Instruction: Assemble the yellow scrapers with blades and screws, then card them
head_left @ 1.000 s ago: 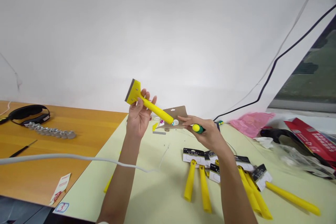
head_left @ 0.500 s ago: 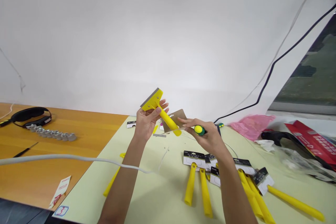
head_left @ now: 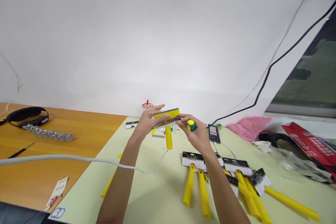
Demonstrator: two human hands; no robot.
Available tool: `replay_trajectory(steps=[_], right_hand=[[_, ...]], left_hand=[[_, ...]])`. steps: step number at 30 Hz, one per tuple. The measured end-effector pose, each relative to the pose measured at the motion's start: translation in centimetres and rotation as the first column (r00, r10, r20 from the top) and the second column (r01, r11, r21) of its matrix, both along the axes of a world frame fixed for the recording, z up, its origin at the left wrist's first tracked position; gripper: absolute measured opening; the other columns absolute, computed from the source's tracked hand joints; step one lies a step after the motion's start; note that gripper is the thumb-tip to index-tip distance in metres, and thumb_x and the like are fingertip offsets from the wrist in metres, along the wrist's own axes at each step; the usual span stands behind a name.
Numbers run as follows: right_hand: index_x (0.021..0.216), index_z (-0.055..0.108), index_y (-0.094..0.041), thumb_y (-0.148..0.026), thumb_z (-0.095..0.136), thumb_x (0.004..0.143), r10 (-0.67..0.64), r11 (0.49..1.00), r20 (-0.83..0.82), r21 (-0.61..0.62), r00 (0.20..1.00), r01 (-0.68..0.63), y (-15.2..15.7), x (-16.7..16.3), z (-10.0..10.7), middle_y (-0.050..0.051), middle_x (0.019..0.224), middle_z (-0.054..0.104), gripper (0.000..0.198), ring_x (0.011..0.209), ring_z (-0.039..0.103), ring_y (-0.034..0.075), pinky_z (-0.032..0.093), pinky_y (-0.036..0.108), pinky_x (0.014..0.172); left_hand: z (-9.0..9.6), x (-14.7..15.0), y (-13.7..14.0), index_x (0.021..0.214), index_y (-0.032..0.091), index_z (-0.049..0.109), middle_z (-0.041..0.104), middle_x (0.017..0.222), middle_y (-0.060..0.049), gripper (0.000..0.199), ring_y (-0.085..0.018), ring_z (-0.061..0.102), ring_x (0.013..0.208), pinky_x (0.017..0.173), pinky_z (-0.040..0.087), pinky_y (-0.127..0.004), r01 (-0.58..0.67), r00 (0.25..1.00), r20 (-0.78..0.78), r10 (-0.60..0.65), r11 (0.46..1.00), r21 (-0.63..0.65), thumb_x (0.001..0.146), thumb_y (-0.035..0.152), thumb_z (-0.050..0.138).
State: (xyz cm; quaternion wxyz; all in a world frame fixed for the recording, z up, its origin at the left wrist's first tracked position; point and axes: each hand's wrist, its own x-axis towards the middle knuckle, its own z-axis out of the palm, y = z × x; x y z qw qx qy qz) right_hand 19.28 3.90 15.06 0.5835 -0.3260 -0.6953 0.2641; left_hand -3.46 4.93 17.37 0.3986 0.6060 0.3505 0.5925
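My left hand point(head_left: 146, 123) is closed on a yellow scraper point(head_left: 168, 139), thumb on its wide head, with the metal blade edge facing up and away and the handle pointing down toward me. A thin card point(head_left: 167, 123), seen nearly edge-on, lies just below the scraper head, between both hands. The fingertips of my right hand point(head_left: 197, 133) pinch the card's right side near the head. In the same hand sits a screwdriver with a green-and-yellow handle point(head_left: 191, 125); its shaft is hidden. Several carded yellow scrapers point(head_left: 189, 185) lie on the table below.
A grey cable point(head_left: 78, 158) crosses in front at the left. A phone point(head_left: 214, 133), a pink bag point(head_left: 248, 127) and a red box point(head_left: 311, 143) stand to the right. Metal parts point(head_left: 49, 133), a headset point(head_left: 28, 115) and a thin black tool point(head_left: 22, 150) lie on the wooden surface.
My hands have come together. The scraper has turned so its head lies nearly level, and the card has moved from behind the handle up against the head.
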Motion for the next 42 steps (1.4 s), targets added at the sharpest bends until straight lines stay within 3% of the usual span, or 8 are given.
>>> replay_trajectory(steps=[7, 11, 18, 23, 27, 33, 38, 42], right_hand=[[0.101, 0.063, -0.024, -0.063, 0.078, 0.096, -0.012, 0.988, -0.064, -0.154, 0.998, 0.002, 0.3, -1.6, -0.9, 0.017, 0.153, 0.068, 0.042, 0.102, 0.082, 0.028, 0.06, 0.031, 0.062], [0.129, 0.057, -0.027, -0.07, 0.083, 0.088, 0.084, 0.935, -0.065, -0.341, 0.994, -0.102, 0.6, -2.2, -1.4, 0.012, 0.127, 0.08, 0.065, 0.076, 0.081, 0.023, 0.041, 0.023, 0.038], [0.116, 0.071, -0.023, -0.067, 0.083, 0.088, 0.413, 0.808, -0.056, -0.437, 0.909, -0.394, -0.8, -2.5, -0.6, 0.008, 0.097, 0.083, 0.054, 0.07, 0.081, 0.025, 0.026, 0.022, 0.035], [0.112, 0.071, -0.023, -0.064, 0.077, 0.097, 0.439, 0.834, -0.006, -0.369, 0.898, -0.41, -1.5, -2.3, -0.3, 0.009, 0.104, 0.081, 0.044, 0.072, 0.082, 0.024, 0.029, 0.022, 0.037], [0.111, 0.071, -0.024, -0.06, 0.075, 0.101, 0.383, 0.893, 0.071, -0.283, 0.921, -0.35, -1.5, -1.8, -0.2, 0.006, 0.095, 0.08, 0.038, 0.078, 0.081, 0.024, 0.049, 0.026, 0.051], [0.128, 0.074, -0.026, -0.048, 0.066, 0.108, 0.103, 0.988, 0.161, 0.097, 0.982, -0.119, -1.2, -1.4, -0.1, 0.008, 0.115, 0.078, 0.03, 0.1, 0.075, 0.024, 0.06, 0.038, 0.092], [0.144, 0.072, -0.029, -0.033, 0.062, 0.111, -0.19, 0.92, 0.103, 0.366, 0.976, 0.141, 0.0, -1.1, -0.6, 0.01, 0.12, 0.073, 0.034, 0.102, 0.074, 0.024, 0.06, 0.038, 0.092], [0.138, 0.074, -0.029, -0.028, 0.065, 0.11, -0.341, 0.842, 0.061, 0.464, 0.938, 0.276, 1.1, -0.7, -1.3, 0.009, 0.118, 0.074, 0.03, 0.105, 0.075, 0.024, 0.062, 0.036, 0.089]], left_hand=[[-0.7, -1.3, 1.2, 0.082, 0.018, 0.089, 0.081, 0.09, -0.009, 0.035, -0.026, 0.074, 0.088, 0.075, 0.055, -0.033, 0.127, 0.991, 0.066, -0.12, 0.986, -0.11, 0.071, 0.048, 0.102], [-0.9, -1.5, 1.5, 0.076, 0.017, 0.085, 0.073, 0.075, -0.004, 0.036, -0.02, 0.068, 0.074, 0.066, 0.052, -0.029, 0.112, 0.983, 0.152, -0.1, 0.991, -0.072, 0.07, 0.048, 0.103], [-0.1, -1.6, 0.5, 0.087, 0.017, 0.087, 0.076, 0.083, -0.005, 0.039, -0.019, 0.069, 0.074, 0.066, 0.054, -0.027, 0.089, 0.985, 0.152, -0.078, 0.993, -0.073, 0.067, 0.046, 0.104], [0.5, -1.3, -0.6, 0.092, 0.018, 0.084, 0.078, 0.095, -0.006, 0.042, -0.02, 0.073, 0.083, 0.071, 0.057, -0.028, 0.109, 0.977, 0.189, -0.102, 0.994, -0.024, 0.073, 0.05, 0.102], [0.5, -0.9, -0.8, 0.112, 0.018, 0.083, 0.08, 0.108, -0.012, 0.057, -0.022, 0.074, 0.089, 0.075, 0.06, -0.03, 0.164, 0.951, 0.26, -0.171, 0.985, 0.048, 0.087, 0.069, 0.086], [0.6, -0.3, 0.0, 0.132, 0.023, 0.075, 0.073, 0.147, -0.016, 0.072, -0.029, 0.071, 0.129, 0.102, 0.06, -0.037, 0.154, 0.897, 0.409, -0.167, 0.986, 0.065, 0.092, 0.083, 0.071], [0.1, -0.1, 0.4, 0.139, 0.019, 0.073, 0.073, 0.147, -0.02, 0.099, -0.035, 0.075, 0.124, 0.089, 0.065, -0.04, 0.283, 0.883, 0.401, -0.243, 0.958, -0.041, 0.085, 0.101, 0.055], [-0.4, 0.2, 0.0, 0.148, 0.02, 0.067, 0.073, 0.145, -0.02, 0.097, -0.037, 0.076, 0.122, 0.096, 0.066, -0.048, 0.392, 0.871, 0.324, -0.369, 0.92, -0.007, 0.083, 0.093, 0.069]])
